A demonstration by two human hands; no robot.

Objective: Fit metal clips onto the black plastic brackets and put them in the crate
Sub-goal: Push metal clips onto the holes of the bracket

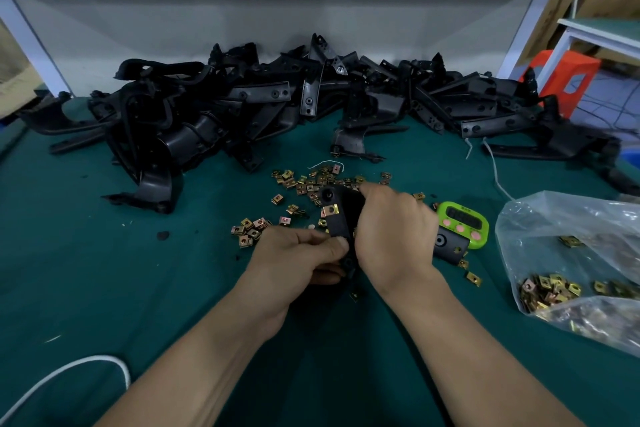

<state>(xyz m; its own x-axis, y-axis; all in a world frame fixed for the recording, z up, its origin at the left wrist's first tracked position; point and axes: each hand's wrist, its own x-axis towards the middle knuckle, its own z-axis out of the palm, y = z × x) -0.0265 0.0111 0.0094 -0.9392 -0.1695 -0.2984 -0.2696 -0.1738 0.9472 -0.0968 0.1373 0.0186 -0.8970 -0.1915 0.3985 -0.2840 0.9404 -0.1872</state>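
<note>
Over the green mat [104, 270], near the middle, the left hand [304, 250] pinches the lower end of a black bracket [341, 215] while the right hand [391, 229] curls round its right side, a metal clip [330, 210] sitting on its left edge.

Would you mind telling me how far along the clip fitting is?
Done: one clip sits on the bracket. In hand: left hand and right hand grip that bracket. Left: the pile of brackets behind looks unclipped, loose clips wait, and no crate shows.
</note>
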